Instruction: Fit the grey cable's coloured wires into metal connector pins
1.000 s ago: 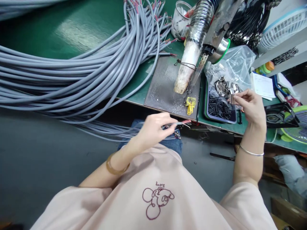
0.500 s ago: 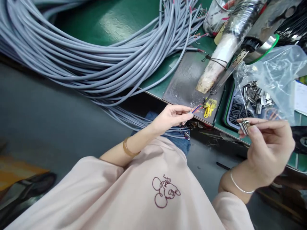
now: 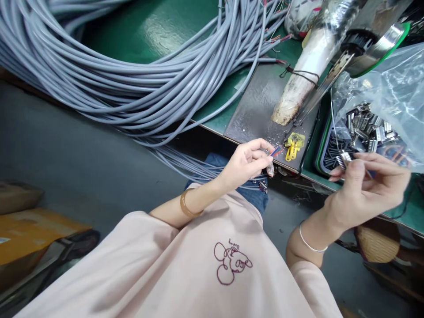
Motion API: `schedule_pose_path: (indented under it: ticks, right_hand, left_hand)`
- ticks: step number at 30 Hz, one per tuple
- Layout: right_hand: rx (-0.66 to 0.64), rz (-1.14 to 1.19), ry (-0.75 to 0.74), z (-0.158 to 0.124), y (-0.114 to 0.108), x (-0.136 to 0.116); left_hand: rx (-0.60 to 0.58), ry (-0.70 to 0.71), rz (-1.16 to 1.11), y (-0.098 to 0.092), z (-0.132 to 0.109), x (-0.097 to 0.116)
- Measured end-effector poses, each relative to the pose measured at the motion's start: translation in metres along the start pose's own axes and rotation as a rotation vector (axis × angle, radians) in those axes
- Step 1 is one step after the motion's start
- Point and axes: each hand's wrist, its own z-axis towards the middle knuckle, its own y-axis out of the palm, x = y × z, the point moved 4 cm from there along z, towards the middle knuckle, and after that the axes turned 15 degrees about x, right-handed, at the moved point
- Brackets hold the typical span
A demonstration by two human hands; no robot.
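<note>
My left hand (image 3: 247, 162) is closed in a pinch on the end of a grey cable, whose stripped red and blue wires (image 3: 275, 151) poke out past the fingertips. It hovers at the bench's front edge, just left of a small yellow clip (image 3: 293, 145). My right hand (image 3: 367, 187) is closed on a small ribbed metal connector (image 3: 343, 159), held between thumb and fingers in front of the dark tray (image 3: 323, 152). The two hands are about a hand's width apart.
A large bundle of grey cables (image 3: 109, 84) covers the green bench (image 3: 159, 26) and hangs over its edge. A dark metal plate (image 3: 261, 106) carries a white-tipped tool (image 3: 300, 86). A clear plastic bag (image 3: 394, 92) of metal connectors lies over the tray.
My right hand has come away from the bag with a connector and drawn towards me. My left hand has risen to the bench edge with the cable end. The view has shifted left.
</note>
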Motion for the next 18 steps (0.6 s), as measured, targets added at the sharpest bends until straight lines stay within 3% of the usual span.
schedule_pose_path:
  ticks: [3, 6, 13, 18]
  right_hand:
    - [0.166, -0.022, -0.059, -0.001, 0.000, -0.002]
    - [0.213, -0.014, -0.076, -0.003, 0.002, -0.003]
    - [0.016, 0.124, 0.049, -0.010, 0.006, -0.004]
    - [-0.138, 0.056, 0.173, -0.024, 0.008, -0.011]
  left_hand:
    - [-0.001, -0.009, 0.022, 0.001, 0.000, -0.002]
    - [-0.010, -0.006, 0.025, 0.000, 0.000, -0.003]
    - [-0.011, 0.012, -0.021, -0.001, -0.002, 0.000]
    - [-0.012, 0.013, -0.014, -0.001, -0.004, 0.001]
